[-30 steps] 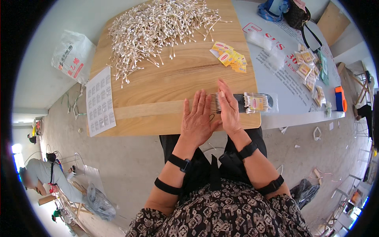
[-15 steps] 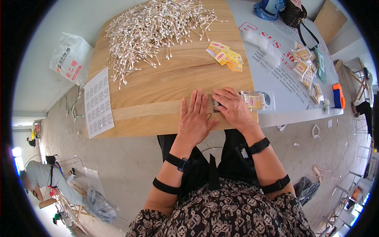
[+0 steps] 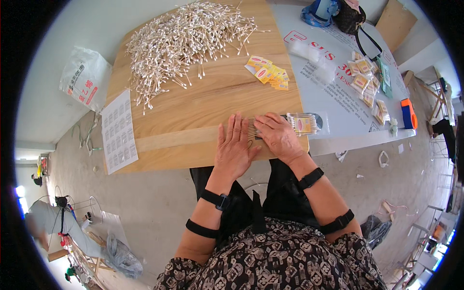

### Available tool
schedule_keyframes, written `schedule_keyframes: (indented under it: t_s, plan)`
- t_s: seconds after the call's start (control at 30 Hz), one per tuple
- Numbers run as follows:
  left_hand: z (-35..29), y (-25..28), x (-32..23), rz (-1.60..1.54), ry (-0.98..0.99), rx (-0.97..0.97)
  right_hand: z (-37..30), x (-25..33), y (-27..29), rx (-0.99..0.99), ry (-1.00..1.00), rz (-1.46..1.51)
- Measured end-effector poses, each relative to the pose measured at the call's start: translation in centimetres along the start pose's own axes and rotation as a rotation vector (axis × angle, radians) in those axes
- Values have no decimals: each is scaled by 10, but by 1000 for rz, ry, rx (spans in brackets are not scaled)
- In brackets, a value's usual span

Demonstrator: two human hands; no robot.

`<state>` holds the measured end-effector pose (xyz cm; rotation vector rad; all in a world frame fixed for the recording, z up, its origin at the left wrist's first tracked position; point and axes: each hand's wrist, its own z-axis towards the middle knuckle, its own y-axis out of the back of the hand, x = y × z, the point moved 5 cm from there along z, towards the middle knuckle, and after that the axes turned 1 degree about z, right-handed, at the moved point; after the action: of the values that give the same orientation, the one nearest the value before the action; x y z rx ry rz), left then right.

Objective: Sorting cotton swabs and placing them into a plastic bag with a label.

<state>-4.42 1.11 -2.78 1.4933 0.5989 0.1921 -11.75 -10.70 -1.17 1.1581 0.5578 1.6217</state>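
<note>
My left hand (image 3: pixel 234 143) lies flat near the table's front edge, fingers straight and thumb out to the side. It is beside a row of thin cotton swab sticks (image 3: pixel 252 127), part of which shows between the two hands. My right hand (image 3: pixel 279 137) is bent over the same row, fingers together and tips pressed down on it; what lies under the palm is hidden. On its right, a clear packet (image 3: pixel 303 124) sticks out past the table's edge, with white swab tips and a yellow card in it.
A large heap of loose cotton swabs (image 3: pixel 188 41) covers the far left. Yellow cards (image 3: pixel 268 73) and a printed label sheet (image 3: pixel 119 133) lie on the wooden table. Filled packets (image 3: pixel 363 77), an orange-and-blue tape dispenser (image 3: pixel 408 114) and bags (image 3: pixel 350 18) are on the adjoining grey surface.
The whole view has shifted a little, so the table appears further left. My right fingers lie slightly flatter over the swabs. My left hand stays flat in place.
</note>
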Motion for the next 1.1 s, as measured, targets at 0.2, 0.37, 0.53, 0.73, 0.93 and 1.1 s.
schedule_keyframes:
  t_s: [0.2, 0.37, 0.53, 0.73, 0.93, 1.1]
  plan:
    - [-1, 0, -5, 40, 13, 35, -28, -36, 51, -102, -327, -330]
    - [9, -8, -29, 33, -39, 30, -67, -68, 42, 143, -505, -253]
    - [14, -12, -43, 34, -52, 11, -70, -70, 38, 186, -532, -129]
    - [25, -18, -66, -7, -83, 11, -72, -73, 37, 161, -529, -89]
    - [34, -24, -88, -29, -92, -13, -71, -72, 35, 148, -507, -97]
    - [38, -23, -96, -154, -86, -78, -71, -72, 38, 154, -501, -31]
